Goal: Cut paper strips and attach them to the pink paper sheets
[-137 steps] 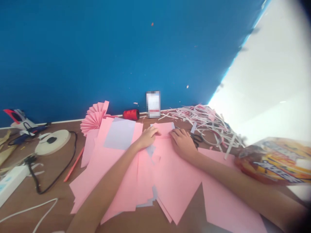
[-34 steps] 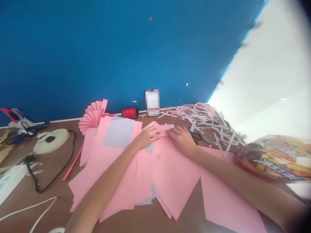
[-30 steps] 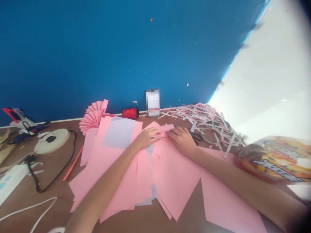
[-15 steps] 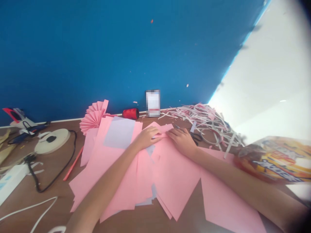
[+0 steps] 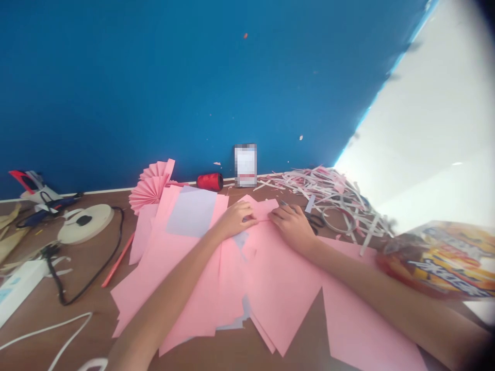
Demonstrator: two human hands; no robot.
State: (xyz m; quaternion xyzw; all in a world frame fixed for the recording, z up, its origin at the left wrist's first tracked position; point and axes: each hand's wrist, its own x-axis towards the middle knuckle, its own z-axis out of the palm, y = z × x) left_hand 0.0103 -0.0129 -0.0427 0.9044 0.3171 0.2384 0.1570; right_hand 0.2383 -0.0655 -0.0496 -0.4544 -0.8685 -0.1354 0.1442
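Pink paper sheets [image 5: 286,278] lie overlapped across the middle of the table, with a grey-blue piece [image 5: 192,211] on top at the left. A narrow folded pink strip [image 5: 265,208] stretches between my two hands at the far edge of one sheet. Its left end is pinched in my left hand [image 5: 237,218], thumb and fingers together. My right hand [image 5: 291,225] has its fingertips closed on the right end. Scissors [image 5: 315,220], partly hidden, lie just beyond my right hand. A pleated pink paper fan [image 5: 151,186] stands at the back left.
A red thread spool [image 5: 210,181] and an upright phone [image 5: 245,166] are by the blue wall. Paper shreds [image 5: 325,183] and a tape ring [image 5: 338,219] lie back right, a snack packet [image 5: 452,260] right. Left are a white reel [image 5: 85,223], red pen [image 5: 118,260], cables and power strip [image 5: 23,286].
The whole view has shifted slightly. Both hands stay at the folded strip, and more of it shows between them, with the fingers slightly rearranged.
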